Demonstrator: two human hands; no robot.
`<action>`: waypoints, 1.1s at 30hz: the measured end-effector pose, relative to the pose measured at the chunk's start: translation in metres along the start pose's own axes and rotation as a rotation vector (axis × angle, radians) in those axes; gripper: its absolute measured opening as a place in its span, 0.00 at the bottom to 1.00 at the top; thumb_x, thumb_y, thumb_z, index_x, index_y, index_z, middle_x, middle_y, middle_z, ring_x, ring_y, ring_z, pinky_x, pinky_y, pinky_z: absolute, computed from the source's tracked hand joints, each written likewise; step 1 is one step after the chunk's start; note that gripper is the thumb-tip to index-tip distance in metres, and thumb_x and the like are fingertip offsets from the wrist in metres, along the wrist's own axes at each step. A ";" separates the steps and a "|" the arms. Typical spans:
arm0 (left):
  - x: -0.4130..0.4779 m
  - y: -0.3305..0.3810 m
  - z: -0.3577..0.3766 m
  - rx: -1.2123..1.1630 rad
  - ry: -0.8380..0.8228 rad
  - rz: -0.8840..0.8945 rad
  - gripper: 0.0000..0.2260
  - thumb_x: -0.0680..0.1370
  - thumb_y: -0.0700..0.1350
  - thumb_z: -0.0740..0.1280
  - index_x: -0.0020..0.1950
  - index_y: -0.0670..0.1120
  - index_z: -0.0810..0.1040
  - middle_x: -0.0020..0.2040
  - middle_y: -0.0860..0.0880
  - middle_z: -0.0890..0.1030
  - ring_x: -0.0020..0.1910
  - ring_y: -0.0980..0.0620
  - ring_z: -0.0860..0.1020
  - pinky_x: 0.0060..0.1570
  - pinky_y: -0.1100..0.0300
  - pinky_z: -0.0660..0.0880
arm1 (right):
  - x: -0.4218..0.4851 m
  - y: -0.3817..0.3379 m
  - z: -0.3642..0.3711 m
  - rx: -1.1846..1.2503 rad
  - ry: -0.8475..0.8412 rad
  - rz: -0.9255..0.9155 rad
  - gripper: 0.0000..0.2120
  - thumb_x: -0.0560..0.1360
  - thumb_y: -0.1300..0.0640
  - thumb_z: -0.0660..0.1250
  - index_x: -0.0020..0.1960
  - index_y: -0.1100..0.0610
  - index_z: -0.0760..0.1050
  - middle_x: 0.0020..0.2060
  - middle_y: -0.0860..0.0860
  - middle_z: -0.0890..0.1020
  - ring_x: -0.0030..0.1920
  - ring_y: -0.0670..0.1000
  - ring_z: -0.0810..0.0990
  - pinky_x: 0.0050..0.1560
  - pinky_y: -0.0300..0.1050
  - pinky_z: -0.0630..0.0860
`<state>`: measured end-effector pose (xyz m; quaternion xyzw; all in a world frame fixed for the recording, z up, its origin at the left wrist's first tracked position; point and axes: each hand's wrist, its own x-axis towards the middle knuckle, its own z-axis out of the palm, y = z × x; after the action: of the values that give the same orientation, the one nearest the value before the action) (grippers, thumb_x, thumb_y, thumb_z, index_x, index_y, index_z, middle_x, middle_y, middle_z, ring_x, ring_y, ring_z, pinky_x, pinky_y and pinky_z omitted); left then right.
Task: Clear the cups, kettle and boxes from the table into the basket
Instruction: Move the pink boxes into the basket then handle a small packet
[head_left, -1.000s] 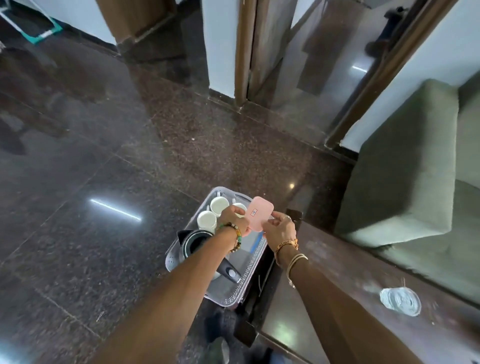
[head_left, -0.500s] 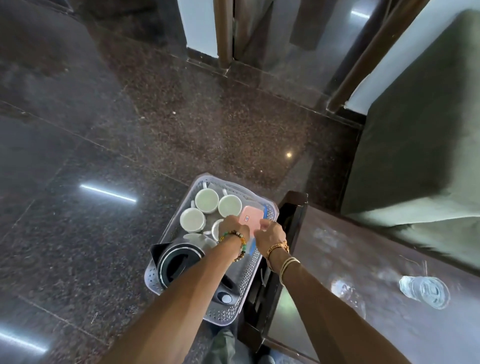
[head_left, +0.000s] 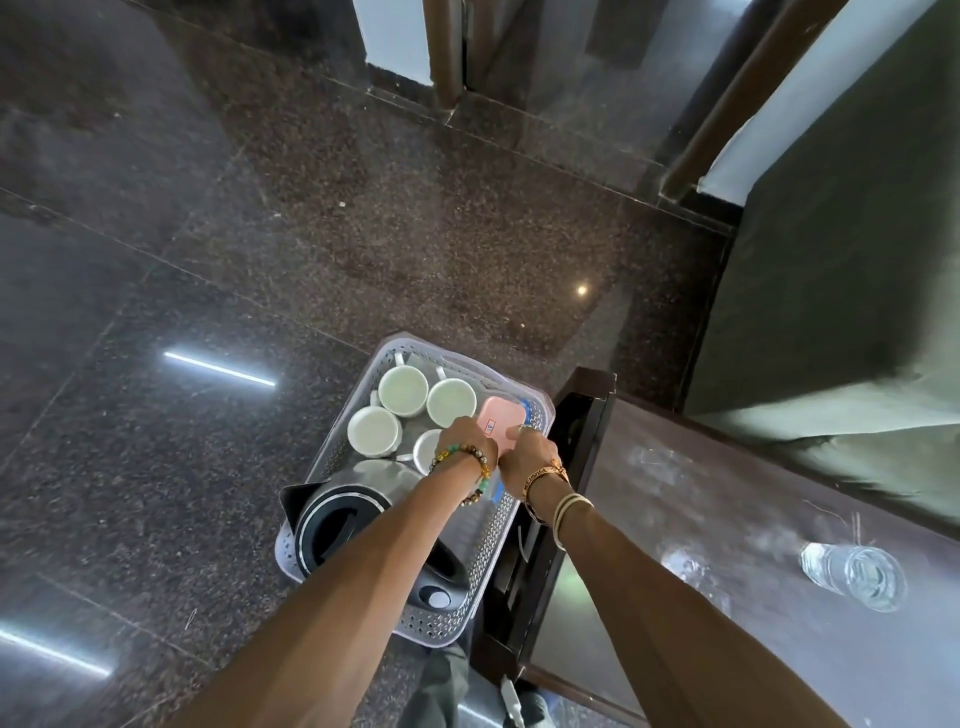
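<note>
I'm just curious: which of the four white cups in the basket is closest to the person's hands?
The near-right cup, half hidden behind the left hand. The other three stand fully in view, farther away.

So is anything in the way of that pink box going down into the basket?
Nothing visible. The left hand and right hand hold the pink box inside the basket's far right corner, over something blue. The cups sit left of it, the kettle at the near end.

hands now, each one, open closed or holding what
Left hand: holding the pink box.
Right hand: holding the same pink box.
</note>
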<state>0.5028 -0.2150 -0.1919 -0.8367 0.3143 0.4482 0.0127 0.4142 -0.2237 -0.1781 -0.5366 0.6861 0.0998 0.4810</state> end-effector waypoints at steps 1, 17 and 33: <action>-0.002 0.001 -0.001 0.007 -0.001 -0.001 0.13 0.80 0.39 0.61 0.63 0.38 0.74 0.62 0.40 0.79 0.61 0.42 0.78 0.57 0.54 0.75 | -0.001 0.001 -0.002 0.009 0.000 -0.002 0.21 0.77 0.65 0.60 0.70 0.58 0.71 0.65 0.59 0.76 0.64 0.59 0.76 0.64 0.48 0.74; -0.138 0.024 -0.044 -0.035 0.207 0.416 0.13 0.79 0.47 0.64 0.62 0.47 0.78 0.61 0.48 0.81 0.58 0.49 0.79 0.57 0.57 0.76 | -0.115 0.047 -0.117 -0.383 0.269 -0.481 0.28 0.79 0.41 0.61 0.73 0.56 0.67 0.69 0.56 0.71 0.67 0.59 0.71 0.66 0.53 0.70; -0.323 0.101 -0.087 0.095 0.690 1.010 0.16 0.77 0.50 0.68 0.61 0.42 0.79 0.59 0.41 0.78 0.59 0.42 0.76 0.62 0.51 0.72 | -0.274 0.108 -0.235 -0.482 0.896 -0.698 0.40 0.74 0.30 0.58 0.76 0.54 0.60 0.74 0.55 0.66 0.72 0.58 0.64 0.69 0.56 0.64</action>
<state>0.3837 -0.1565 0.1309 -0.6797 0.6778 0.0876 -0.2663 0.1837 -0.1577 0.1125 -0.8127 0.5638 -0.1464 0.0155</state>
